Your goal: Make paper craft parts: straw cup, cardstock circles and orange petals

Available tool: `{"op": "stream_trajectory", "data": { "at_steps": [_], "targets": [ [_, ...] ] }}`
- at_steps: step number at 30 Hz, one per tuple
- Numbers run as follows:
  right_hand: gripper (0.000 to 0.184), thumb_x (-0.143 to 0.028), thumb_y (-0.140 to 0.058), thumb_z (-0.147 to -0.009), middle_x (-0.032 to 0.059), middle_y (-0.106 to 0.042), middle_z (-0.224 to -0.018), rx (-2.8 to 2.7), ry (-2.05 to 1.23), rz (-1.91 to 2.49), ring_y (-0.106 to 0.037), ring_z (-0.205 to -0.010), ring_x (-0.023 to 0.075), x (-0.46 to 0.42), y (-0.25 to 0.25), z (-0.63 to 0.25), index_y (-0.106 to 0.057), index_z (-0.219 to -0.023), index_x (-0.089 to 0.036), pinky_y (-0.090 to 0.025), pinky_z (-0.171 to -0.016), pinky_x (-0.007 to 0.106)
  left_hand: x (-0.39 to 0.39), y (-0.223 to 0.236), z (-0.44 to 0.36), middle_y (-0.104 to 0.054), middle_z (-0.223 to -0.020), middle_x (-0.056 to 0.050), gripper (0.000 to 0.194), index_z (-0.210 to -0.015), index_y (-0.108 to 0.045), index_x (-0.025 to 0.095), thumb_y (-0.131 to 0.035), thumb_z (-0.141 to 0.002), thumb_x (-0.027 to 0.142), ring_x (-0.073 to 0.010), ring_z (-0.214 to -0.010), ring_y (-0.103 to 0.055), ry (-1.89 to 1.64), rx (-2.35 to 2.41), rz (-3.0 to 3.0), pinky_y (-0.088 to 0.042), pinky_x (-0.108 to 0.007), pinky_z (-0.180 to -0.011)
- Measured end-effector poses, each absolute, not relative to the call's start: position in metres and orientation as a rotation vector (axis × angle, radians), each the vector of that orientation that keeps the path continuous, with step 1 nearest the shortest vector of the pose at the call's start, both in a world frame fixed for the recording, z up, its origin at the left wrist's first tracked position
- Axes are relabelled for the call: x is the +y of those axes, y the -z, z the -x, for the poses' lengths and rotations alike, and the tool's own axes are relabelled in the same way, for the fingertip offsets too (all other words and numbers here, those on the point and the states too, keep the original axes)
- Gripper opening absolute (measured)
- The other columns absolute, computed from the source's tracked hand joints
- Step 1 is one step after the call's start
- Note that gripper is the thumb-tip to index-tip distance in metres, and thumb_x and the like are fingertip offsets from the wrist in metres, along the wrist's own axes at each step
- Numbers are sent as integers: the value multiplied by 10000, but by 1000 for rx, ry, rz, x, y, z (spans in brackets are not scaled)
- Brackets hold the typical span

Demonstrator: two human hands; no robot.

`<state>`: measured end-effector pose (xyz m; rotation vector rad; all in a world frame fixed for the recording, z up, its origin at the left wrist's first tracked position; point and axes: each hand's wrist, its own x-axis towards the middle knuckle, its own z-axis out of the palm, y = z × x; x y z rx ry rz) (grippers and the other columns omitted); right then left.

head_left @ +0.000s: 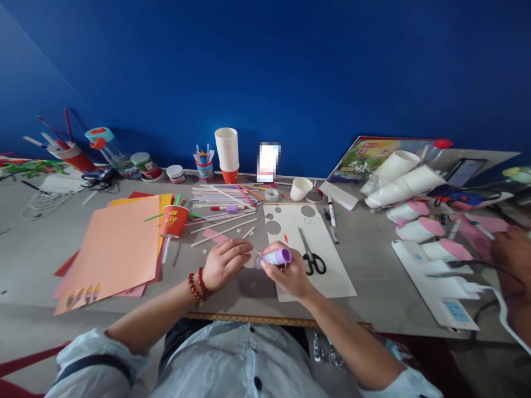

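Observation:
My right hand (pixel 288 272) is closed around a purple-and-white glue stick (pixel 276 257), its purple end tilted up to the right. Close to its other end, my left hand (pixel 228 262) has its fingers pressed together over a small pale piece (pixel 250 264), too blurred to name. A white paper sheet (pixel 290 287) with round holes lies beneath and right of my right hand. Black-handled scissors (pixel 313 260) rest on that sheet. Left of the sheet are a pink paper strip (pixel 215 236) and several thin paper sticks (pixel 224 232).
Coloured paper sheets (pixel 116 237) and a red paper cup (pixel 174 221) lie to the left. Stacked white cups (pixel 227 149) stand by the blue wall. On the right are pink-and-white cups (pixel 418 229), a white power strip (pixel 435 293) and another person's hand (pixel 512 254).

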<state>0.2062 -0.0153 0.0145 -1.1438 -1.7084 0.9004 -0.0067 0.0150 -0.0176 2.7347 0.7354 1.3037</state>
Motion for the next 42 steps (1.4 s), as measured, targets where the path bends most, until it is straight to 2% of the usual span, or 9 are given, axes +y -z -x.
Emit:
{"op": "stream_trajectory", "data": {
  "at_steps": [7,13,20,24,28,32,36,39,42],
  "targets": [
    [139,-345,-658,-821,33,-672,-778,-1403,-894,1179,-564,-579,140,-16,-12,-217,-655,-847,-208,-455,-510,258,17,17,7,-731,-1091,-89,199,-1021,-599,219,-475,-919,100,-202,-1088,-664,-1350,780,-2670,-567,-360,-871],
    [372,-450,-641,-885,40,-706,-826,-1183,-1164,1087,-647,-597,163,-12,-12,-209,-571,-1176,-230,-558,-590,311,15,20,6,-698,-1095,-101,174,-1001,-606,223,-480,-933,124,-224,-1058,-651,-1415,765,-2657,-569,-386,-837],
    [405,-350,-777,-742,-25,-640,-729,-1091,-1446,1043,-641,-654,168,-11,-8,-194,-592,-1089,-252,-576,-666,318,13,23,7,-667,-1139,-104,184,-1064,-620,224,-547,-923,132,-242,-1123,-614,-1368,602,-2710,-560,-410,-882],
    [382,-276,-744,-744,-25,-631,-731,-1124,-1363,1038,-613,-651,165,-10,-3,-194,-588,-1092,-262,-547,-627,293,12,21,2,-652,-1166,-128,197,-1113,-595,204,-515,-941,152,-233,-1117,-618,-1399,672,-2375,-546,-415,-917],
    [337,-265,-696,-799,-12,-630,-771,-1217,-1205,1061,-606,-638,162,-8,6,-196,-573,-1113,-267,-541,-615,288,13,20,-6,-683,-981,-114,289,-1039,-624,146,-441,-989,364,-211,-884,-671,-1150,796,-1594,-580,-339,-736],
    [296,-284,-661,-853,17,-660,-855,-1369,-1014,1087,-650,-693,178,-7,14,-196,-585,-1138,-258,-562,-668,302,13,19,-15,-690,-787,-36,347,-876,-668,135,-686,-838,479,-141,-675,-636,-867,882,-1157,-530,-231,-594],
    [263,-293,-615,-916,63,-705,-1098,-1532,-769,1126,-696,-939,222,-5,13,-204,-625,-1176,-257,-565,-834,340,11,18,-21,-713,-795,-29,376,-868,-696,146,-777,-742,490,-133,-675,-641,-819,946,-984,-511,-203,-564],
    [315,-296,-609,-928,75,-684,-1250,-1614,-608,1155,-649,-1142,257,-6,5,-217,-625,-1240,-255,-507,-993,391,11,22,-23,-737,-851,-57,382,-906,-689,146,-793,-732,470,-171,-751,-683,-840,924,-911,-547,-229,-602],
    [325,-304,-630,-912,71,-714,-1206,-1704,-615,1164,-678,-1093,253,-14,-1,-228,-644,-1232,-249,-532,-951,371,13,29,-24,-747,-891,-66,361,-913,-673,147,-807,-729,427,-201,-813,-711,-851,884,-862,-578,-266,-667]
  ]
}}
